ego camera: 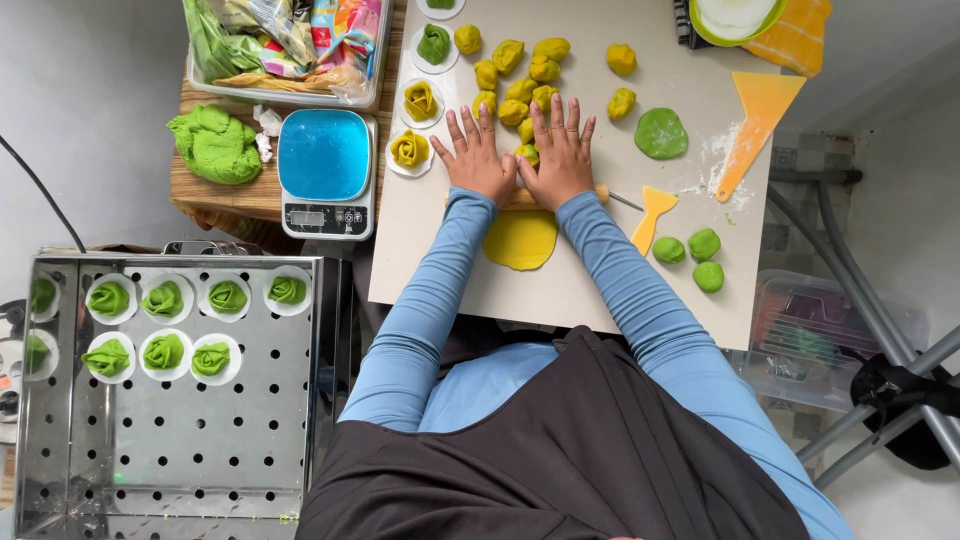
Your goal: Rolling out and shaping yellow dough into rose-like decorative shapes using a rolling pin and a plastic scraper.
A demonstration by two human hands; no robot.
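A perforated steel tray [200, 440] at far left carries folded green dumplings [163, 299] on white rounds. Next come a green dough lump [215, 145] and a blue kitchen scale [326, 170]. On the pale surface [580, 290], the left hand [478, 160] and right hand [560, 160] press flat, fingers spread apart, on a wooden rolling pin [522, 197] over a yellow dough sheet [521, 240]. Green dough balls [692, 258] lie at right.

Wooden rolling pin [522, 196], soft matt yellow dough [521, 240]; smooth matt surface [590, 270]. Shiny perforated metal tray [170, 420], glossy blue-top scale [325, 155], orange plastic scraper [757, 120], matt cloth sleeves.
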